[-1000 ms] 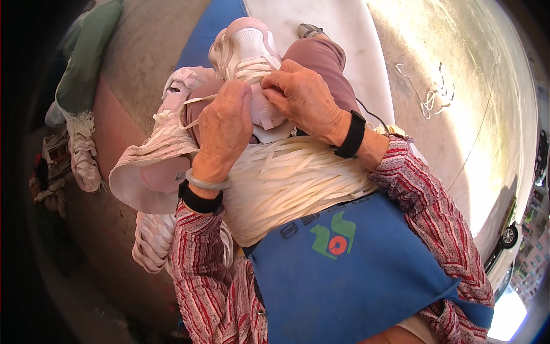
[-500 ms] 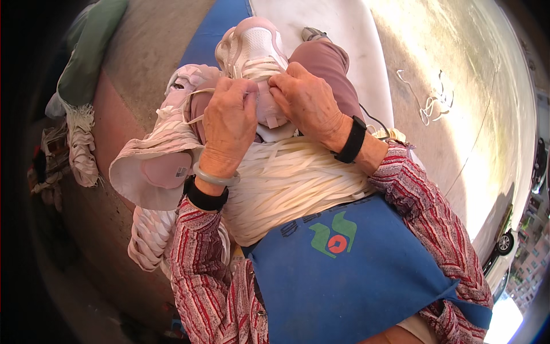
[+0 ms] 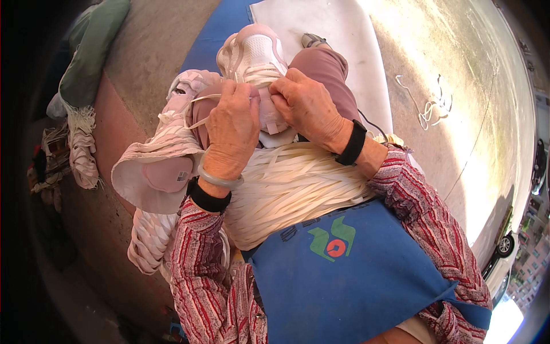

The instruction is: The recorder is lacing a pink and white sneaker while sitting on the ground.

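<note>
A white and pink sneaker [image 3: 259,49] rests on my lap, its toe pointing away from me and its tongue [image 3: 271,112] towards me. White lacing crosses its upper part. My left hand [image 3: 232,129] is closed in a pinch at the left side of the tongue, and a white shoelace [image 3: 199,98] trails in a loop from its fingers. Closed on the right edge of the shoe's opening is my right hand [image 3: 314,112]; its fingertips are partly hidden. A thick bundle of cream shoelaces [image 3: 298,189] lies across my lap just below the shoe.
Nested pink and white shoe uppers [image 3: 157,172] lean by my left forearm, with more laced pieces [image 3: 150,238] below. A blue apron [image 3: 355,281] covers my lap. Loose laces [image 3: 427,112] lie on the concrete floor at right. A green sack [image 3: 94,54] stands far left.
My left hand has turned slightly, its fingers more upright and closer together by the tongue. The lace loop beside it has widened. The right hand stays nearly in place.
</note>
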`<state>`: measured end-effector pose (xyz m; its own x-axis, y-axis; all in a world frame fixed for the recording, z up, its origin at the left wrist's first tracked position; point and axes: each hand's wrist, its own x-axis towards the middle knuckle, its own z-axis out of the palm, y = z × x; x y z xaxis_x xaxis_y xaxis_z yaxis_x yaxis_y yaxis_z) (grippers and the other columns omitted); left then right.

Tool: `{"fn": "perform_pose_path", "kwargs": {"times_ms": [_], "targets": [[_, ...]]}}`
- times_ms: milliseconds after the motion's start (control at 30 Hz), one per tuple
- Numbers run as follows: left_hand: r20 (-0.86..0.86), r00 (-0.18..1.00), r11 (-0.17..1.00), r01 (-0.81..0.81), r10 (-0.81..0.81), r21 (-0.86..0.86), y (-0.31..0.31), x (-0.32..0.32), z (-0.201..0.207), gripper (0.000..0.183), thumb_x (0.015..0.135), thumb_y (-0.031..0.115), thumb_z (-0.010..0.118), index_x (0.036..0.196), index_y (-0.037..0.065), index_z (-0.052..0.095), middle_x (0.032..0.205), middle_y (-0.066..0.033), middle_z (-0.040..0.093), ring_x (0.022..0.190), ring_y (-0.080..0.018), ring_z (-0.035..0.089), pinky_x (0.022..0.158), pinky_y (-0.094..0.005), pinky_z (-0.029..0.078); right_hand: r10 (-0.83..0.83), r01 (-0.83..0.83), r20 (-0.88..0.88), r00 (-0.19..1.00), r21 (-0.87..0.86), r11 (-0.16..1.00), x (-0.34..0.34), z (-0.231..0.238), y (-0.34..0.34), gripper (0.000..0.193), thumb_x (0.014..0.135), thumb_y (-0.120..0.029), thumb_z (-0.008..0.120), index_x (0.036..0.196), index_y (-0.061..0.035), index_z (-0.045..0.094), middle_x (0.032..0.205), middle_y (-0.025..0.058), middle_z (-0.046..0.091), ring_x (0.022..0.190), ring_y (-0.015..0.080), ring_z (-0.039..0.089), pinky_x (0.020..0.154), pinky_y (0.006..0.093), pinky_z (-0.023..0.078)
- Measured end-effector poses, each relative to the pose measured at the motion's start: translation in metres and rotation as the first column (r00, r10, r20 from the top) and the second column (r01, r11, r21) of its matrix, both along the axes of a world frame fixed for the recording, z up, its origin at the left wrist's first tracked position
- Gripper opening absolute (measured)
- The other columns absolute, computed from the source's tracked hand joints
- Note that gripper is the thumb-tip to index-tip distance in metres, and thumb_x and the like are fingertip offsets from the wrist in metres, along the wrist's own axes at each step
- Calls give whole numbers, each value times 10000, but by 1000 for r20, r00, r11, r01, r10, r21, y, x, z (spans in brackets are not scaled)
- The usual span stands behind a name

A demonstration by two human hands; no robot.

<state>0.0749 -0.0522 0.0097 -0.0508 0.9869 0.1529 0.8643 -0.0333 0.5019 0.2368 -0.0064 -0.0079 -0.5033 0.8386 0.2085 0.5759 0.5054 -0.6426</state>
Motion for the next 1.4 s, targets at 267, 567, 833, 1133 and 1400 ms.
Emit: {"fn": "perform_pose_path", "kwargs": {"times_ms": [267, 567, 833, 1133, 1400], "targets": [[-221, 973, 998, 66, -70, -22, -5, 0, 8, 74, 899, 133, 626, 929, 66, 618, 921, -122, 578, 768, -348, 644, 640, -437, 515, 32, -33, -32, 999, -6, 999, 3, 0, 1, 114, 886, -134, 644, 947, -39, 659, 842, 119, 569, 744, 323, 610, 664, 401, 505], [-99, 990, 993, 105, -100, 45, -2, 0, -5, 59, 904, 92, 596, 933, 42, 586, 917, -142, 553, 757, -380, 621, 629, -464, 498, 15, -16, 32, 999, 18, 1000, -1, -3, -2, 104, 882, -135, 644, 934, -46, 655, 855, 110, 575, 731, 318, 624, 628, 408, 514], [-68, 992, 993, 108, -105, 50, -4, -2, -3, 72, 888, 60, 595, 959, 47, 600, 920, -146, 567, 769, -380, 620, 640, -461, 496, 48, -48, 8, 999, 14, 999, 0, -6, 2, 106, 880, -126, 641, 957, -58, 665, 864, 118, 583, 760, 324, 623, 669, 405, 518], [-11, 999, 999, 43, -43, 5, -3, 1, -1, 93, 887, 69, 597, 972, 51, 631, 932, -148, 603, 809, -378, 630, 671, -459, 498, 32, -34, 56, 998, 28, 999, -2, -1, 1, 105, 885, -125, 638, 939, -37, 660, 864, 124, 583, 758, 331, 625, 666, 405, 521], [-63, 998, 999, 11, -13, -38, -4, 4, 1, 94, 899, 110, 617, 966, 50, 645, 919, -153, 616, 830, -381, 635, 691, -460, 496, -26, 18, 144, 989, 57, 998, -4, 0, -4, 115, 892, -153, 631, 926, -47, 661, 868, 128, 587, 738, 334, 633, 620, 411, 525]]}}
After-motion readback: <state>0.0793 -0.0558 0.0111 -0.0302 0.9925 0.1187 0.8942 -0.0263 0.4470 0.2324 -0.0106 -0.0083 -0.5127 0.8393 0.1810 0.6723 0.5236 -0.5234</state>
